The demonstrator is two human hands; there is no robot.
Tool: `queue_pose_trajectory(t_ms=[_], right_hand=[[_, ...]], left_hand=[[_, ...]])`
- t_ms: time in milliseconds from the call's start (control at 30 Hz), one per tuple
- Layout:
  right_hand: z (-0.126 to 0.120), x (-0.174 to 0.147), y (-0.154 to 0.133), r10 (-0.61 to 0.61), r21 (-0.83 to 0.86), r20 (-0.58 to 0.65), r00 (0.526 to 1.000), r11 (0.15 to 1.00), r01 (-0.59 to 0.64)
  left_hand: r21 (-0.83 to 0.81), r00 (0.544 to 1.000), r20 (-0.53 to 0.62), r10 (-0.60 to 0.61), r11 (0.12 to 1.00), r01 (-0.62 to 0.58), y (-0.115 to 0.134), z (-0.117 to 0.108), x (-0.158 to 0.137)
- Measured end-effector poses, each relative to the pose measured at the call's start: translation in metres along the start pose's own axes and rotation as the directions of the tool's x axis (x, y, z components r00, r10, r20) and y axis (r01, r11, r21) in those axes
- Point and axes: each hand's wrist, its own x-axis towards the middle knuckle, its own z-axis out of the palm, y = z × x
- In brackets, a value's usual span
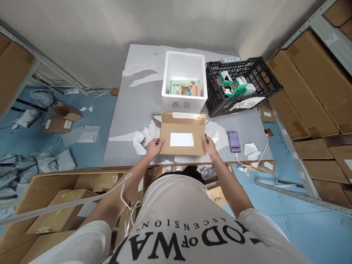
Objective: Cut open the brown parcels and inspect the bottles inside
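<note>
A brown cardboard box (181, 126) with a white label lies at the front edge of the table, its flap at the far side raised, with tape along it. My left hand (155, 147) grips the box's left edge, thumb on top. At the right edge, my right hand (209, 145) is closed around the side of the box. A small dark object shows by its fingertips, too small to name. Crumpled white paper (141, 141) lies beside my left hand. The inside of the box is hidden from view.
Behind the box stand a white foam box (184, 104) holding printed packets and a black plastic crate (216, 101) with green-and-white cartons. A phone (234, 142) with a white cable lies to the right. Cardboard boxes fill the shelves (310, 88) at right; an open carton (30, 198) stands below left.
</note>
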Motion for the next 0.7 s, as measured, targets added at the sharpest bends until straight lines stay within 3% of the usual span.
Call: queue_pose_trajectory(t_ms=[133,200,333,400,567,700], right_hand=[[-0.004,-0.003,0.022,0.01,0.222,0.025,1.0,0.975,-0.016],[-0.009,-0.013,0.042,-0.002,0.224,0.007,1.0,0.975,0.0],[-0.006,-0.04,0.077,-0.062,0.11,0.058,0.996,0.992,0.056],[0.003,-0.048,0.083,-0.074,0.093,0.106,0.992,0.994,0.065],[0.022,-0.053,0.071,-0.037,0.187,0.155,0.987,0.982,0.007],[0.007,-0.056,0.042,-0.16,0.281,0.148,0.976,0.953,0.113]], left_hand=[[-0.241,0.998,0.025,-0.059,0.968,0.063,-0.019,0.0,0.004],[-0.335,0.997,0.044,-0.062,0.939,0.074,-0.038,0.001,-0.001],[-0.209,0.974,0.192,0.119,0.975,-0.078,-0.073,0.009,-0.02],[-0.179,0.962,0.229,0.148,0.978,-0.108,-0.081,0.018,-0.028],[-0.259,0.981,0.164,0.102,0.964,-0.057,-0.074,0.03,-0.038],[-0.273,0.984,0.102,0.147,0.955,-0.115,-0.044,0.006,-0.045]])
